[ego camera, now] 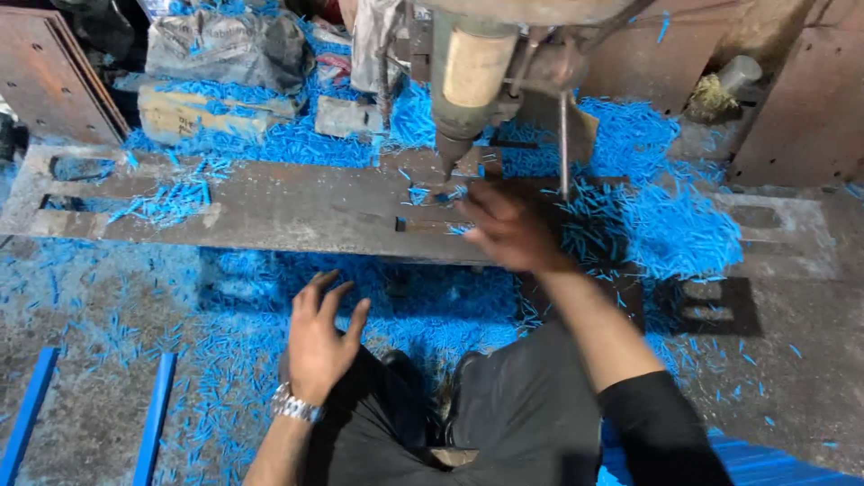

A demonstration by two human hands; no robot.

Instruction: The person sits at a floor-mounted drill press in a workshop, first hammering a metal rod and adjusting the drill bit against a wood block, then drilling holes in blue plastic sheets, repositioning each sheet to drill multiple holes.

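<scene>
Your right hand [508, 229], blurred, grip unreadable, reaches the blue pieces [432, 193] under the press head [468, 81] on the steel plate [270, 211]. Left hand [319, 333] spread wide, empty. Likely feeding step; next needs careful placement.

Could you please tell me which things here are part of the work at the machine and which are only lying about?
In use: right hand, blurred, at the machine's steel plate; press head; blue cut pieces.
Lying about: left hand idle and open; two blue strips; grey sack; block.
</scene>
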